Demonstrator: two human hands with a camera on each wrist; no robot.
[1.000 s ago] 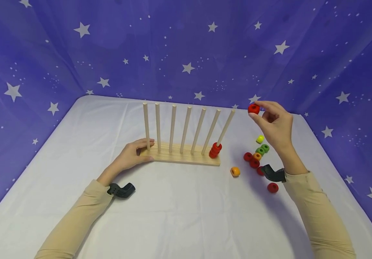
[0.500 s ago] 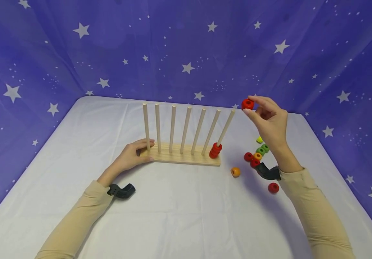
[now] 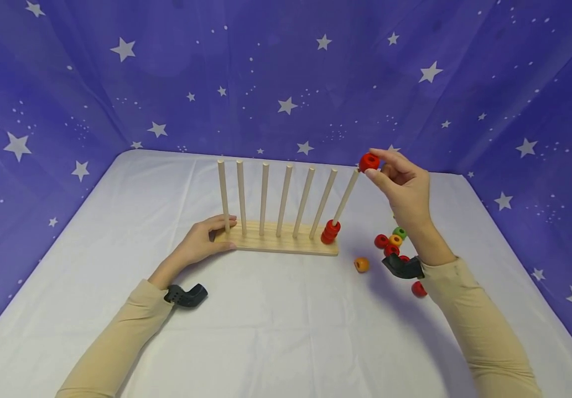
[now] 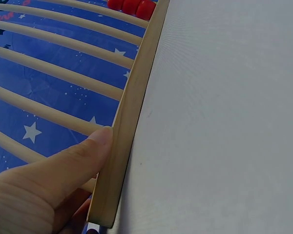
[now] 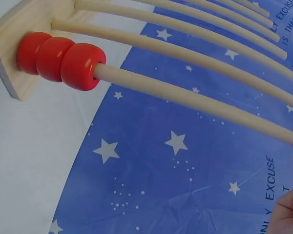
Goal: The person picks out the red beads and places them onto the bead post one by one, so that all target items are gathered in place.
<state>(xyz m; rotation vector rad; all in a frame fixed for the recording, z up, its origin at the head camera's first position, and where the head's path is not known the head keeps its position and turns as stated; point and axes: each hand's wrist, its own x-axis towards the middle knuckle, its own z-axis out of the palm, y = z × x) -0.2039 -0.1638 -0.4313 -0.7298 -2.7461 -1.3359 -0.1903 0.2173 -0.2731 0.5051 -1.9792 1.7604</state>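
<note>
A wooden base (image 3: 276, 243) bears a row of several upright pegs. My left hand (image 3: 198, 237) grips its left end, the thumb (image 4: 100, 144) along the front edge in the left wrist view. Three red beads (image 5: 85, 66) are stacked low on the rightmost peg (image 3: 347, 196). Between thumb and fingertips my right hand (image 3: 405, 185) pinches another red bead (image 3: 369, 162), its hole showing, right at the top of that peg. In the right wrist view only a sliver of this bead and some fingers (image 5: 288, 212) show at the right edge.
Right of the base lie loose beads: an orange bead (image 3: 362, 265), a green bead (image 3: 399, 232), a yellow-orange bead (image 3: 395, 240) and several red beads (image 3: 381, 241), some partly behind the right wrist's black camera mount (image 3: 403, 266). A blue starry cloth (image 3: 246, 72) rises behind the white table.
My right hand has carried the red bead leftward from beside the rack to the tip of the rightmost peg. My left hand stays on the base.
</note>
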